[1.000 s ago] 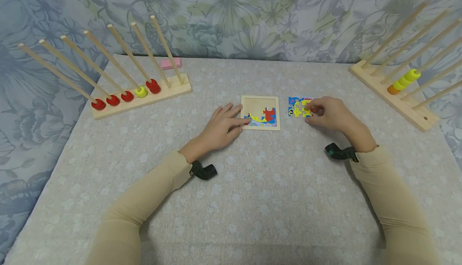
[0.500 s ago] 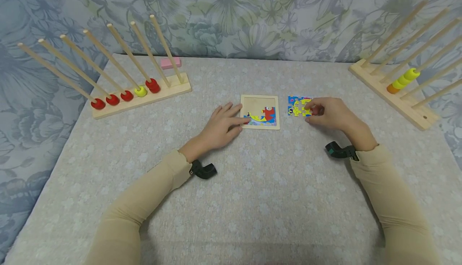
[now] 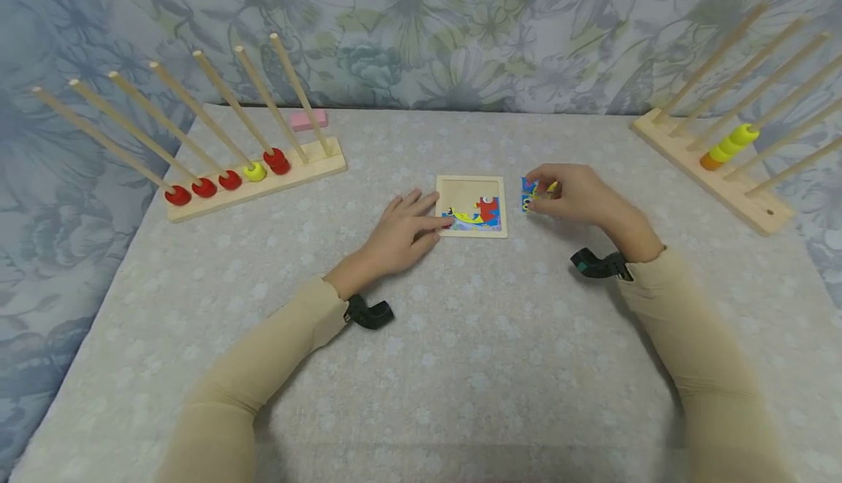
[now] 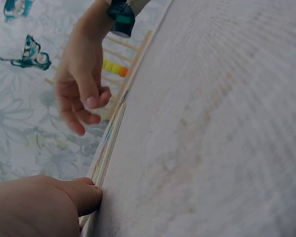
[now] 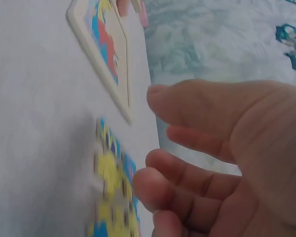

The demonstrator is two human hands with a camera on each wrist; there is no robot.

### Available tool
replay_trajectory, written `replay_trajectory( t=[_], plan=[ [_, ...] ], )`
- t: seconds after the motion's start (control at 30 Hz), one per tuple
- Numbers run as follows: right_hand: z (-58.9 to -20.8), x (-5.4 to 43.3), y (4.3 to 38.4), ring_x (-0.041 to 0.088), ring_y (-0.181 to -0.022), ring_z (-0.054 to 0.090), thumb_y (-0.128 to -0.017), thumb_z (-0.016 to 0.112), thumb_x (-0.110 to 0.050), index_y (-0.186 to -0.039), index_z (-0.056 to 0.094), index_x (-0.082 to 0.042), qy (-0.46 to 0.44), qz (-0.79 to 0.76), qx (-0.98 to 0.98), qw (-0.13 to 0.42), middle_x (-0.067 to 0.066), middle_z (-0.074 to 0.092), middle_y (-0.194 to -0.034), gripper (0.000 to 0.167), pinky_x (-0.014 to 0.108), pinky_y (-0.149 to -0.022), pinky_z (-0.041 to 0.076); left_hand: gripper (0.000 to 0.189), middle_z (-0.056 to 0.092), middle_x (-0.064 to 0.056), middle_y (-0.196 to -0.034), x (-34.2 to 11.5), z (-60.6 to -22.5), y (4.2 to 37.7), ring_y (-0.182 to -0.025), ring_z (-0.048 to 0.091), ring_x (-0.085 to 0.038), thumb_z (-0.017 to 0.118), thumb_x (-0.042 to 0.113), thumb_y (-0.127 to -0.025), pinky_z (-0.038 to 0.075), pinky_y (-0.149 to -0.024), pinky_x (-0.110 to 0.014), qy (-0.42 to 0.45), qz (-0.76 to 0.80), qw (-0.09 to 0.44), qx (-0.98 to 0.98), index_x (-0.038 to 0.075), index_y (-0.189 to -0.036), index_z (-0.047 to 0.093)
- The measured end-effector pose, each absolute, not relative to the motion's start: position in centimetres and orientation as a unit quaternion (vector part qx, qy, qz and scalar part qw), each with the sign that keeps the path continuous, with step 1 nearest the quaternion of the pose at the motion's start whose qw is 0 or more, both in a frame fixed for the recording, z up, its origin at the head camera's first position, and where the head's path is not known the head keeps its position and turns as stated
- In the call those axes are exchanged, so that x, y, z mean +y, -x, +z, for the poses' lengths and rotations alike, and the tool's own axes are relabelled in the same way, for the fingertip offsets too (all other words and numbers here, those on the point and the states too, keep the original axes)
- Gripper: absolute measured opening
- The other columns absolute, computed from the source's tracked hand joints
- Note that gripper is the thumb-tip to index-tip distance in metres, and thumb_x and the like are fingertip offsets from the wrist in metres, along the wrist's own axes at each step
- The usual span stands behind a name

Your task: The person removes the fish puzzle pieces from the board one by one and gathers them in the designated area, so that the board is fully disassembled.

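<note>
My left hand (image 3: 401, 238) lies flat with spread fingers, its fingertips on the left edge of a small wooden puzzle tray (image 3: 460, 189). Inside the tray, along the bottom and right, sit picture pieces, one of them a red piece (image 3: 487, 210) with an eye. Just right of the tray, my right hand (image 3: 579, 194) hovers over a cluster of loose jigsaw pieces (image 3: 526, 187) in blue and yellow, hiding most of them. In the right wrist view a gap shows between thumb and fingers with nothing in it, and the yellow-blue pieces (image 5: 108, 170) lie below the fingertips.
A wooden peg rack (image 3: 263, 187) with red and yellow beads stands at the back left, a pink block (image 3: 308, 120) behind it. Another peg rack (image 3: 713, 172) with yellow and orange beads is at the right. A floral-patterned wall (image 3: 421, 44) closes the table's far side.
My right hand has shifted left from the right side of the loose pieces to above them, now covering most of the cluster. The left hand stays on the tray.
</note>
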State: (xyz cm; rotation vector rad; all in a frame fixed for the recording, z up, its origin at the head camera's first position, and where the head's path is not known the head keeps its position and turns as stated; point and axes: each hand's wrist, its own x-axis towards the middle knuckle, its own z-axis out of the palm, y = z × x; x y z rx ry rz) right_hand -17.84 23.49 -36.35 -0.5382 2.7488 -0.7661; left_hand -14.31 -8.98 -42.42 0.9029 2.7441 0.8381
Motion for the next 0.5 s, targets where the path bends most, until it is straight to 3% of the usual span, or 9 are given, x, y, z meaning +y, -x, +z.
replay_trajectory(
  t=[0.13, 0.5],
  plan=[
    [-36.2, 20.9, 18.6, 0.028, -0.085, 0.066, -0.089, 0.074, -0.012, -0.129, 0.066, -0.001, 0.214, -0.253, 0.933, 0.139, 0.02, 0.07, -0.112, 0.042, 0.033, -0.073, 0.051, 0.037, 0.038, -0.016, -0.163, -8.9, -42.5, 14.3, -0.156, 0.024, -0.043, 0.058, 0.021, -0.102, 0.015, -0.124, -0.067, -0.3, 0.28, 0.067, 0.909, 0.021, -0.138, 0.066],
    [-37.4, 17.9, 19.1, 0.022, -0.076, 0.058, -0.089, 0.073, -0.01, -0.134, 0.065, -0.002, 0.238, -0.25, 0.922, 0.175, 0.02, 0.068, -0.118, 0.046, 0.032, -0.073, 0.047, 0.037, 0.039, -0.017, -0.163, -8.9, -42.2, 14.3, -0.155, 0.025, -0.045, 0.059, 0.021, -0.102, 0.016, -0.123, -0.068, -0.302, 0.28, 0.063, 0.909, 0.021, -0.138, 0.067]
  ],
)
